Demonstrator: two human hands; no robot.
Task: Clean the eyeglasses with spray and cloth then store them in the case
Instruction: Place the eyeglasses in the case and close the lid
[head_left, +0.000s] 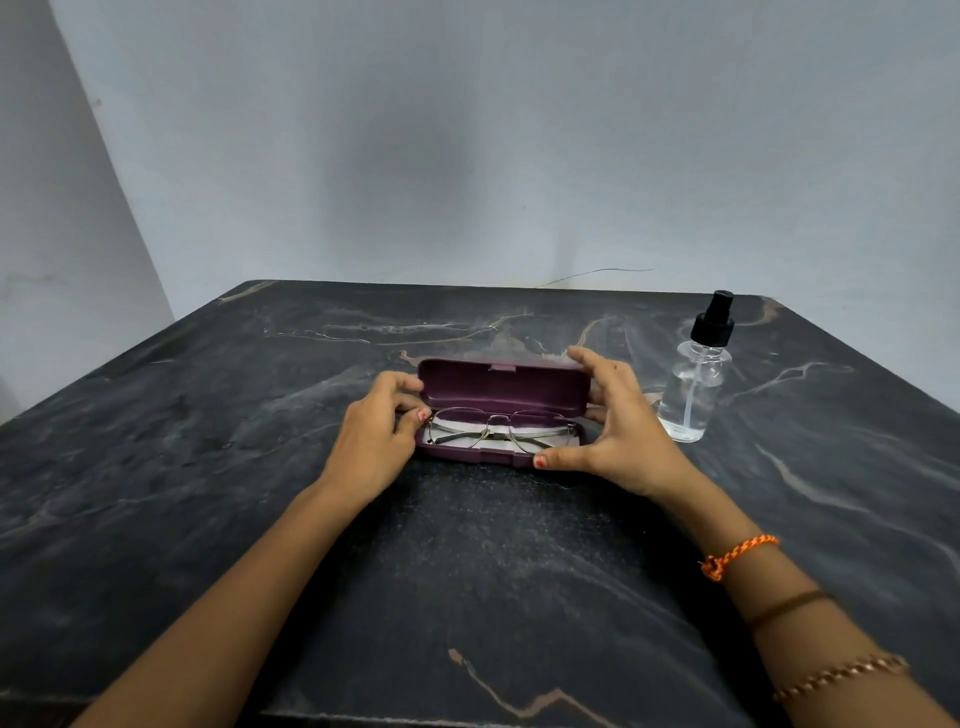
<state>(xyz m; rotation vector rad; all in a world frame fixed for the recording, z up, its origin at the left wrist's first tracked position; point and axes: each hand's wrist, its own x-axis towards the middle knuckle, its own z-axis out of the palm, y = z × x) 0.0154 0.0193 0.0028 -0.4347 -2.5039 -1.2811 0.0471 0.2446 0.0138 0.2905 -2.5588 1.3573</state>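
Each grip, left hand (376, 431) and right hand (618, 426), clasps an end of the open case (501, 387) holding eyeglasses (501, 426).

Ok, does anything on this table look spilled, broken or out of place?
Nothing stands out. The eyeglasses lie folded on a white cloth inside the open purple case, both hands at its ends. The spray bottle stands upright, with no visible spill.
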